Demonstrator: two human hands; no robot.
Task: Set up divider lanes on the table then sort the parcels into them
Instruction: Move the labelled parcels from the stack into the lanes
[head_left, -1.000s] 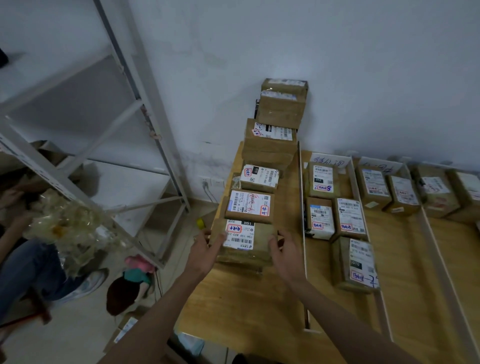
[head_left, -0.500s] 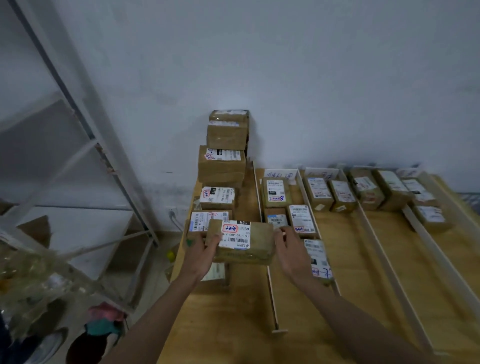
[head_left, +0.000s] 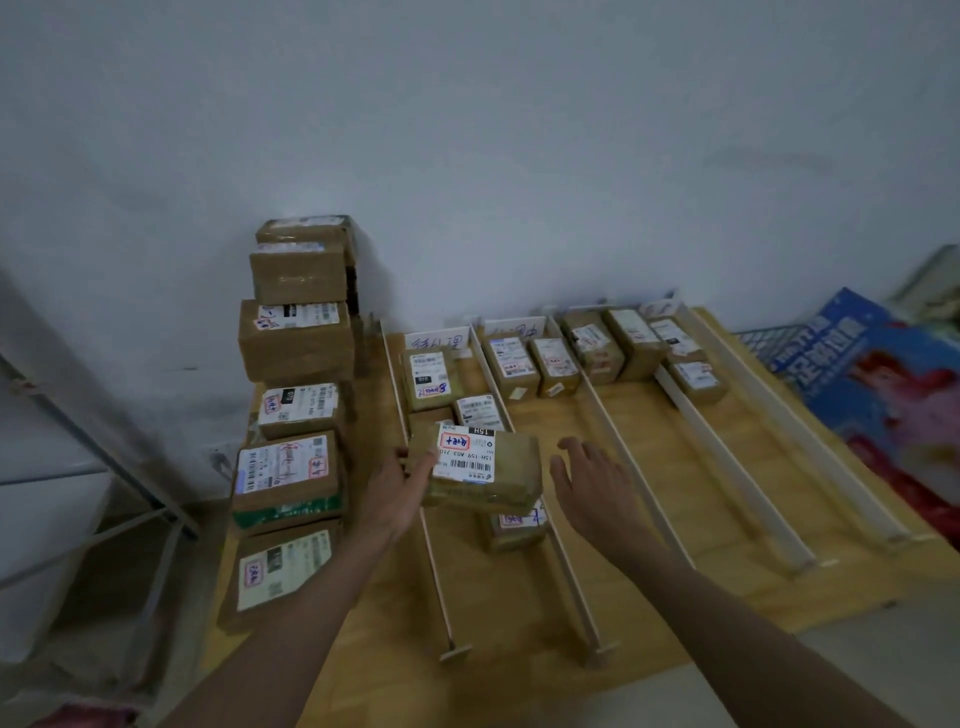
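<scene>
Parcel (head_left: 480, 470), a brown box with a white label, is held up at its left end by the left hand (head_left: 400, 486), whose grip is closed on it, above the first lane between two white dividers (head_left: 434, 561). The right hand (head_left: 592, 480) is kept just beside it, apart, fingers spread wide. More parcels are lined along the tabletop (head_left: 670, 525).

open wooden lanes (head_left: 675, 467) at right, stacked parcels (head_left: 296, 338) crowding left, dividers (head_left: 727, 452) between
</scene>
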